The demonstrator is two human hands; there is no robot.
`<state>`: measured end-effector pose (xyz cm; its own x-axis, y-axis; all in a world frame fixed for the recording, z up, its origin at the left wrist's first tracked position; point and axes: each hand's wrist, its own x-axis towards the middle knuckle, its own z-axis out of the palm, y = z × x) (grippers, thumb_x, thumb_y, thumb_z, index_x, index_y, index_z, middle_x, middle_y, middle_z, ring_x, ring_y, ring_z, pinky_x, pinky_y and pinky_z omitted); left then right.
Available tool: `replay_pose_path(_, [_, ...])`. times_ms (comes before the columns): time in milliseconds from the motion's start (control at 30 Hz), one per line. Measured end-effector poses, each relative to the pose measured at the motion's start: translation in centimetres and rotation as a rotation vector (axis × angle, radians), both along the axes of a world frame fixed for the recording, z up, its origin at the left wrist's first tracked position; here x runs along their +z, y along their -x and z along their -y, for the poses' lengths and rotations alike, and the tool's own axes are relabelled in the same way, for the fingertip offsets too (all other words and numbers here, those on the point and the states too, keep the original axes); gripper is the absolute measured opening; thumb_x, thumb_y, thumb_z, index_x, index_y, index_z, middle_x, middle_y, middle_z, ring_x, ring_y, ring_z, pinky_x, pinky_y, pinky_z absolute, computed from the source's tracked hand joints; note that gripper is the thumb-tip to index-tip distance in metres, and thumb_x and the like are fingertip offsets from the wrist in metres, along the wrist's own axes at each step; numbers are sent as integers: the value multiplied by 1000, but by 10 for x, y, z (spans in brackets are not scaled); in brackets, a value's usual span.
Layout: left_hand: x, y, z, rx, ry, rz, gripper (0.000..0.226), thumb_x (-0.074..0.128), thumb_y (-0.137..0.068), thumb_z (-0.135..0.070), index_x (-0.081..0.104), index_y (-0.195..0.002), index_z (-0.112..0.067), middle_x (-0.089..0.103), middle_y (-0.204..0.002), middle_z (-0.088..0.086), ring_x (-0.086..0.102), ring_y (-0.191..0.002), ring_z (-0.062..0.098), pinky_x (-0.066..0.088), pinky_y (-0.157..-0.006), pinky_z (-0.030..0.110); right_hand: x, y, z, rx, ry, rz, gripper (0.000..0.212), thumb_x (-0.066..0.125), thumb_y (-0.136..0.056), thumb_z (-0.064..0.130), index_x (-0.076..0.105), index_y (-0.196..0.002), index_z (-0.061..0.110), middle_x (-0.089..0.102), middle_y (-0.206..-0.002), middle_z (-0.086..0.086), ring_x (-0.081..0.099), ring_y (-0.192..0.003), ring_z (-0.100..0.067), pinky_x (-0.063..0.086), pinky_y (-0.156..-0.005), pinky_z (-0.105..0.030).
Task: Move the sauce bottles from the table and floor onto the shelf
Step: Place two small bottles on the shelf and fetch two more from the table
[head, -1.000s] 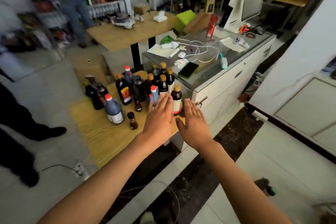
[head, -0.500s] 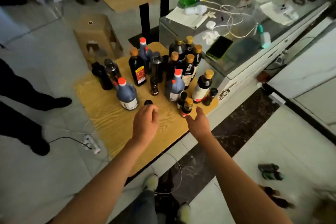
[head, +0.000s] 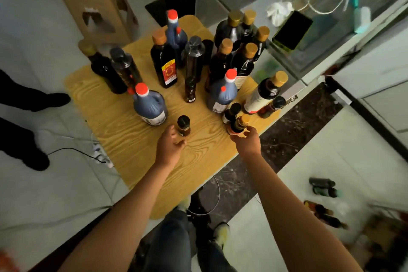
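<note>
Several dark sauce bottles stand on a low wooden table (head: 123, 139). Among them are two blue jugs with red caps (head: 150, 106) (head: 223, 93). My left hand (head: 170, 146) curls its thumb and fingers around a small black-capped bottle (head: 183, 125) near the table's front. At the front right edge, my right hand (head: 246, 141) grips a small gold-capped bottle (head: 239, 125). More bottles (head: 322, 186) (head: 320, 212) lie on the floor at the lower right. No shelf can be made out.
A steel counter (head: 326, 51) with a phone (head: 291, 30) and cables is just right of the table. A cardboard stool (head: 97, 2) stands behind it. A power strip with cable (head: 99, 152) lies left on the floor. Another person's shoes (head: 35, 99) are at the left.
The view tilted down and drew closer to the table. Both hands lowered from open, raised positions; each now closes on a small bottle at the table's front.
</note>
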<state>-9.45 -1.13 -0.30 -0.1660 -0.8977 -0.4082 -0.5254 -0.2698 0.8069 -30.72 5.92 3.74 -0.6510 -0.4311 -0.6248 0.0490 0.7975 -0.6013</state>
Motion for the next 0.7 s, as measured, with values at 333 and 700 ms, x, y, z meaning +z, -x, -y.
replay_pose_path(333, [-16,11,15,-75,127,47,42,77,-79,-10,60,-117,-12,64,-109,5,60,-100,17,45,-85,28,-28,9,8,2,120,-3,48,81,-79,9,58,-121,8,67,-114,-5,61,-103,-22,48,-86,-36])
replay_pose_path(700, [-12,18,5,-99,219,51,34,80,-76,-23,63,-104,-15,65,-97,-1,61,-92,17,46,-80,30,-31,7,-8,32,223,-3,42,84,-77,16,65,-114,14,67,-104,-1,61,-92,-18,45,-79,-29])
